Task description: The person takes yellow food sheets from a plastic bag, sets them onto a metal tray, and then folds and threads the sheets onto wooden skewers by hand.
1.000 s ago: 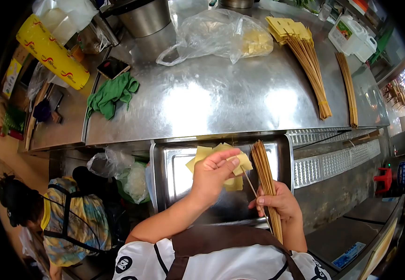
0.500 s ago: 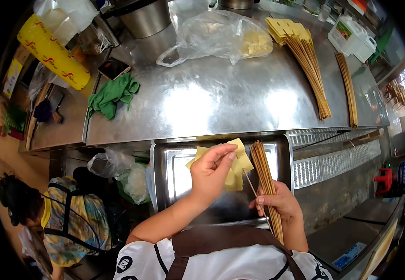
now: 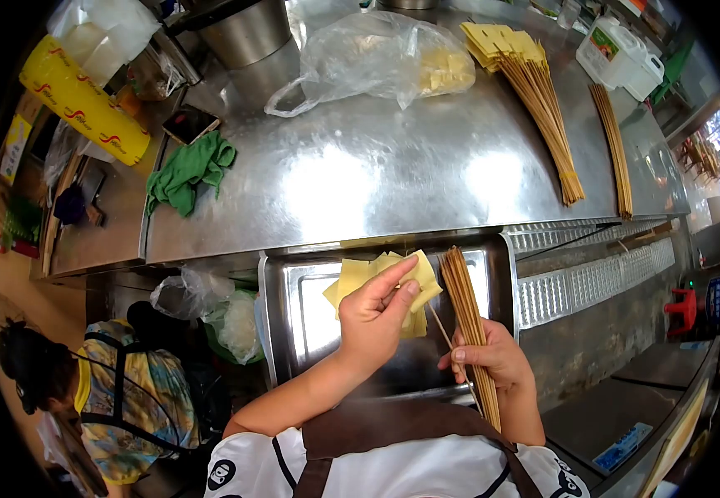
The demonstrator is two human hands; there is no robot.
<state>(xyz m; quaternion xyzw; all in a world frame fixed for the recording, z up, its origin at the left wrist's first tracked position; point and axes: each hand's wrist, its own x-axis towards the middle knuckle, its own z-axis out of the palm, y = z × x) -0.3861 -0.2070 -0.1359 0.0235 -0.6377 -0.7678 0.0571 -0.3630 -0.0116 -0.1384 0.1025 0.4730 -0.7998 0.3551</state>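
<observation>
My left hand (image 3: 374,315) is closed, thumb and fingers pinching a folded yellow sheet (image 3: 428,280) that looks like tofu skin. More such yellow sheets (image 3: 355,275) lie in the metal tray below and behind that hand. Wrapped around a bundle of thin wooden skewers (image 3: 463,290), my right hand (image 3: 497,357) also pinches a single skewer (image 3: 440,325) between thumb and finger. This skewer slants up toward the folded sheet, its upper end at the sheet's lower edge. Whether the point has gone through cannot be made out.
The metal tray (image 3: 275,332) sits below the steel table (image 3: 293,220). On the table are skewered yellow sheets (image 3: 509,48), a skewer bundle (image 3: 612,149), a plastic bag (image 3: 360,58), a green cloth (image 3: 191,170) and a white jug (image 3: 617,58). Another person (image 3: 136,378) bends at the left.
The view has shifted slightly. The folded sheet has turned a little in my left fingers, and less of the skewer overlaps it. My right hand keeps its grip on the skewers.
</observation>
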